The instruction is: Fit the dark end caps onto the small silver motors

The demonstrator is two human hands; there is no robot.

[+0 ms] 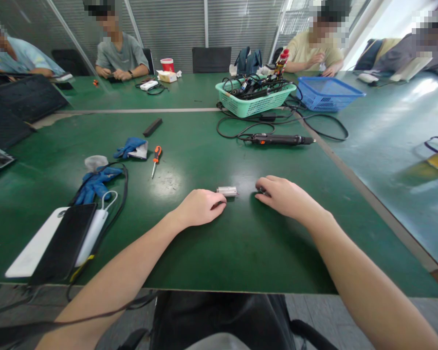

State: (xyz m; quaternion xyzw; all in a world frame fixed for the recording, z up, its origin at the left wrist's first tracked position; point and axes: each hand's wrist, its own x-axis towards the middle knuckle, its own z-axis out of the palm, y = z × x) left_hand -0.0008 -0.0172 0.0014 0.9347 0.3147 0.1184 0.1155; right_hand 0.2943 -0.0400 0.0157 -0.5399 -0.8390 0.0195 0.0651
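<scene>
A small silver cylinder (227, 191) lies level just above or on the green table, in front of me. The curled fingers of my left hand (201, 208) close on its left end, and their tips are partly hidden. To the right, across a short gap, my right hand (283, 195) is closed in a pinch. A small dark, metallic-looking piece (263, 191) shows between its thumb and fingers, mostly covered, so its kind is unclear.
An orange-and-black screwdriver (156, 159) and blue gloves (130, 147) lie left. A black electric screwdriver (277, 139) with its cord rests beyond my hands, before a green basket (253, 104) of tools and a blue basket (328, 95). Phones (63, 243) lie front left. People sit opposite.
</scene>
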